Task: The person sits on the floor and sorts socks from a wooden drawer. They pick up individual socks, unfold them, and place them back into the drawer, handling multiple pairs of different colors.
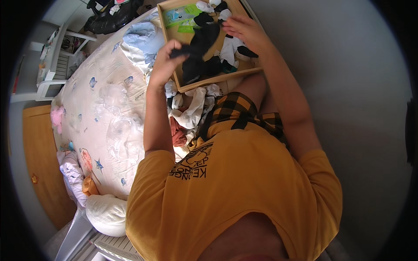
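My left hand (168, 62) grips a dark sock (182, 52) between thumb and fingers, over the near left part of a shallow wooden drawer (215, 77). My right hand (243, 31) is raised above the drawer's right side, fingers spread, with nothing seen in it. Between the hands lies black fabric (205, 39), partly blurred. More black socks (212, 65), a white-and-black sock (230, 49), rolled white socks (205, 7) and a green-and-blue plastic packet (179, 15) are inside the drawer. Just outside its near edge is a pile of white socks (192, 112) with a rust-red cloth (177, 132).
The drawer rests on a bed with a shell-print sheet (107, 94). Blue and white folded clothes (143, 37) lie left of it, and clear plastic bags (122, 130) nearer me. A plain wall (326, 65) rises close on the right. A white pillow (106, 213) is at the lower left.
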The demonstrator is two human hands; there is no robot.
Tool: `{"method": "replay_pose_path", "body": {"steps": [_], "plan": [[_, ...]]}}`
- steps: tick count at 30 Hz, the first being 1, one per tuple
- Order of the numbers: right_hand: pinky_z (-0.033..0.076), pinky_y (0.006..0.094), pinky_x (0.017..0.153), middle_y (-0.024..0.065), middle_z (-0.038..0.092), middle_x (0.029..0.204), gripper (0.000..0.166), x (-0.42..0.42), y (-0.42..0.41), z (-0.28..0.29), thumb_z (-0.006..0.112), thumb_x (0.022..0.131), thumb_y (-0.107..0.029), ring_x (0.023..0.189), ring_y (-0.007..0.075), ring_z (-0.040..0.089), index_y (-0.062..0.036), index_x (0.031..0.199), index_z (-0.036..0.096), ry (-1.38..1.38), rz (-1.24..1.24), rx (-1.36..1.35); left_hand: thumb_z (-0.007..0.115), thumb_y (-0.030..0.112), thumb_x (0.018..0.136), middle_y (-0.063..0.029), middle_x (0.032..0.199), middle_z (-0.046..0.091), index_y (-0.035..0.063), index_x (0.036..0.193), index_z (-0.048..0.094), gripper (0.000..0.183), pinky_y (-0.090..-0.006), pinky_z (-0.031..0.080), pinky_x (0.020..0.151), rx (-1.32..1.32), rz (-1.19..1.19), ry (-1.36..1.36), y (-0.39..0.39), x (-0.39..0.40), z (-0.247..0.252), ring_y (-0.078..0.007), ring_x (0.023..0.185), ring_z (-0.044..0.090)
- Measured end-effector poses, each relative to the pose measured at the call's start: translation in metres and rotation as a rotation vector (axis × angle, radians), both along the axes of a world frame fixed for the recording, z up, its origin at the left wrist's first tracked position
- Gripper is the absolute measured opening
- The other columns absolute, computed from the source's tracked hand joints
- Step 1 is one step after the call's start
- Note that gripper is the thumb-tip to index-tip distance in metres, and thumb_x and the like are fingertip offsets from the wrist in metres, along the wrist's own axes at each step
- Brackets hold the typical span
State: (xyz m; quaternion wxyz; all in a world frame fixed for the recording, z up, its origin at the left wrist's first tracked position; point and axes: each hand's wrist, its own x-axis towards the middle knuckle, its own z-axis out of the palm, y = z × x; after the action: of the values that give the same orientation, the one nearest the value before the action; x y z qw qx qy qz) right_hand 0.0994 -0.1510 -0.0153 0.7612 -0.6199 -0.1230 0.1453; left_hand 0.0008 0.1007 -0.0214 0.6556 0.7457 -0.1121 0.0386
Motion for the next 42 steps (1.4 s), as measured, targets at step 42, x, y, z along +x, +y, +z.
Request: {"method": "replay_pose_path", "body": {"steps": [42], "plan": [[0.047,0.0244,0.071,0.006,0.063,0.09,0.018,0.125,-0.032,-0.071,0.06,0.083,-0.005,0.083,0.0139,0.06,0.0013,0.1,0.063,0.249,-0.135,-0.037,0.066,0.016,0.07,-0.0185,0.1,0.06,0.0057,0.106,0.054,0.039,-0.0432,0.046,0.08,0.946,0.23,-0.114,0.016,0.072,-0.114,-0.0379,0.092,0.057]]}}
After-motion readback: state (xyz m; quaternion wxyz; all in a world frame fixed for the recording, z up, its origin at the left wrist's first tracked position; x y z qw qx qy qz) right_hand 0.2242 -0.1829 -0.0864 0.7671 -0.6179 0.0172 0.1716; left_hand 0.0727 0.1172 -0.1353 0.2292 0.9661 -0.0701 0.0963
